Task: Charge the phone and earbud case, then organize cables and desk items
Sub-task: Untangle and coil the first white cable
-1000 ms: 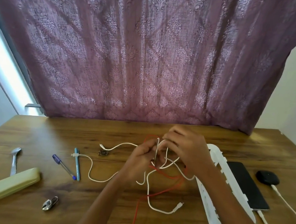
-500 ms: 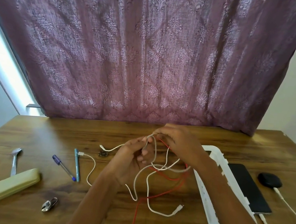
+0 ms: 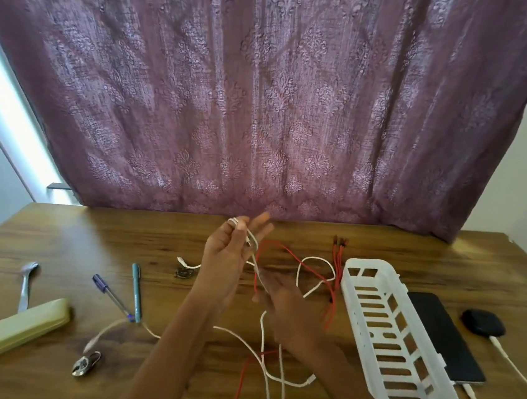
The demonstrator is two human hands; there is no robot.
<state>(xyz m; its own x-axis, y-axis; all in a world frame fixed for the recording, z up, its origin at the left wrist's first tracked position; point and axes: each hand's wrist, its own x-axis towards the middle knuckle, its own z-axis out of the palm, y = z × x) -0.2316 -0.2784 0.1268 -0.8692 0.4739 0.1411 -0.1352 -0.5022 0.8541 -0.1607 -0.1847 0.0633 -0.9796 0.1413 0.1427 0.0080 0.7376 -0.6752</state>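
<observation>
My left hand [image 3: 229, 260] is raised over the middle of the desk, fingers spread, with a white cable [image 3: 262, 335] looped over its fingertips. From there the cable runs down to my blurred right hand [image 3: 292, 316], which pinches it lower and nearer to me. The rest of it trails in loose loops on the wood, tangled with a red cable [image 3: 298, 261]. A black phone [image 3: 436, 334] and a black earbud case [image 3: 483, 323] lie at the right. Each has its own white charging lead [image 3: 511, 365] plugged in.
A white slotted basket [image 3: 377, 276] lies between the cables and the phone. On the left of the wooden desk [image 3: 89, 239] are a spoon [image 3: 26, 281], a pale yellow case [image 3: 11, 332], two pens [image 3: 136, 293], a small padlock [image 3: 85, 366] and a small metal piece [image 3: 184, 273]. A purple curtain hangs behind.
My hands were together over the tangle and have drawn apart: the left rose away from me, the right came down toward me, stretching the white cable. The cable's left end slid nearer.
</observation>
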